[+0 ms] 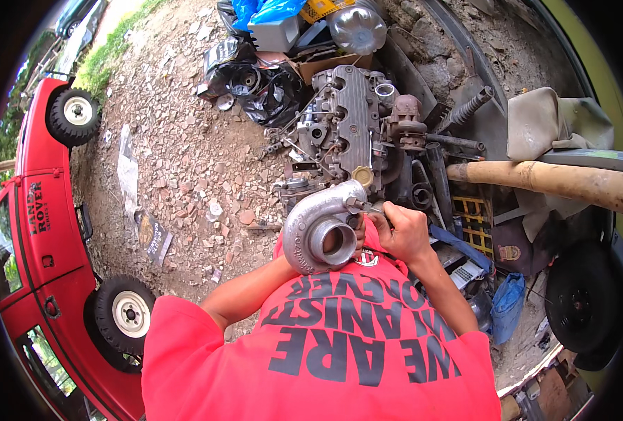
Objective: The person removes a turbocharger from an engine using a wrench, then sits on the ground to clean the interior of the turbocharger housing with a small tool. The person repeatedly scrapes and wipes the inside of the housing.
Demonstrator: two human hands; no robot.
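Open gravel (pixel 178 154) separates the red car (pixel 55 231) and engine (pixel 354 130). The mostly hidden left hand (pixel 360 236) grips a silver, snail-shaped housing (pixel 299 230); the right hand (pixel 404 233) pinches a small piece (pixel 374 208) beside its neck.

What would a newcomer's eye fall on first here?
Probably the silver snail-shaped housing at centre, held before the chest by the mostly hidden left hand, with the right hand just right of it, seemingly pinching a small metal piece. Next come the grimy engine beyond it and the bright red vehicle along the left edge.
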